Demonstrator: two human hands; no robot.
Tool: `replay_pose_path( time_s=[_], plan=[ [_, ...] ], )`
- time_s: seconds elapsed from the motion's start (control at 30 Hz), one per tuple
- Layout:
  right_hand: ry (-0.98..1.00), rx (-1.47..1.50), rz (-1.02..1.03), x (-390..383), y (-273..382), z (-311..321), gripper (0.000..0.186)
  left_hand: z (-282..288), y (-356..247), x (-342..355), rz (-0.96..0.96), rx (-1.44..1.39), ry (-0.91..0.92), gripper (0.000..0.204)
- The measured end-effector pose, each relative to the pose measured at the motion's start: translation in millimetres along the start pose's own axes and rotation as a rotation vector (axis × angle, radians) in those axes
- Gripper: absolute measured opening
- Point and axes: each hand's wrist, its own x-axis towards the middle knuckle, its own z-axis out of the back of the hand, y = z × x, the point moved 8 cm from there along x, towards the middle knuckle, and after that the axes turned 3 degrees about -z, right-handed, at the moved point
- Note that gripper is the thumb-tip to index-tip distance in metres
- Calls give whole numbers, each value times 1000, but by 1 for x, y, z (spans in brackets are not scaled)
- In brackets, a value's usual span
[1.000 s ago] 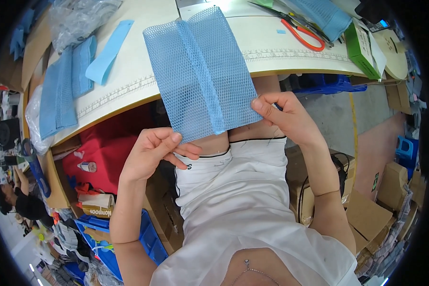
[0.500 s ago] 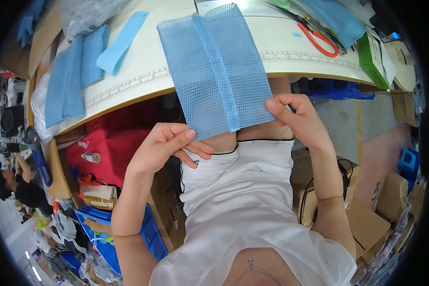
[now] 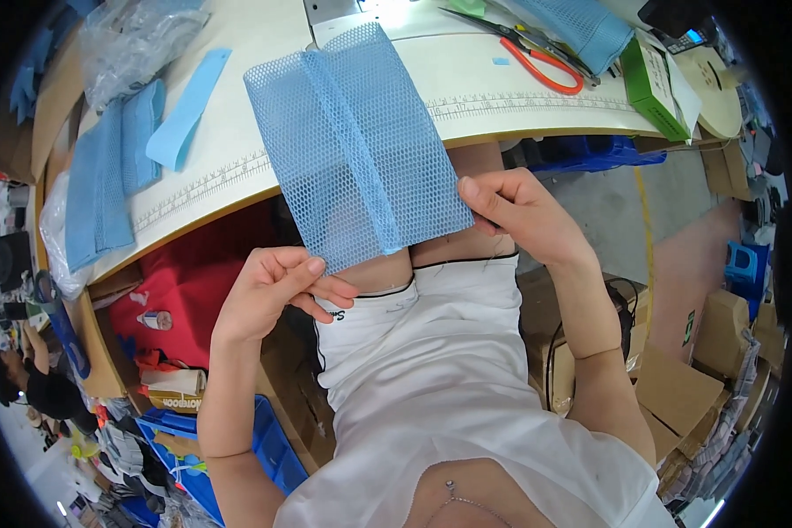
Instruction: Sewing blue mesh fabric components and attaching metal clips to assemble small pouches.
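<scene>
A rectangular piece of blue mesh fabric with a denser band down its middle is stretched between my hands. Its far end reaches over the white table, and its near edge hangs over my lap. My left hand pinches the near left corner between thumb and forefinger, the other fingers loosely spread beneath. At the near right corner, my right hand grips the mesh between thumb and curled fingers.
Folded blue mesh pieces and a light blue strip lie left on the table. Orange-handled scissors, a green box and more blue mesh lie right. A blue crate stands below left. A person works far left.
The mesh and both hands appear shifted left in the picture, along with the table and everything around, as the view turns. Both hands keep their hold on the same corners.
</scene>
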Motion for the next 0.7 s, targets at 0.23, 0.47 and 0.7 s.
replay_pose_path(
  time_s=[0.23, 0.47, 0.7],
  plan=[
    [-67, -87, 60, 0, 4, 1, 32, 0, 0, -1, -10, 4, -4, 32],
    [-78, -117, 42, 0, 3, 1, 29, -3, -6, 1, -24, 53, -28, 32],
    [-70, -145, 118, 0, 6, -2, 27, 3, 0, 0, -20, 121, -39, 28]
  ],
)
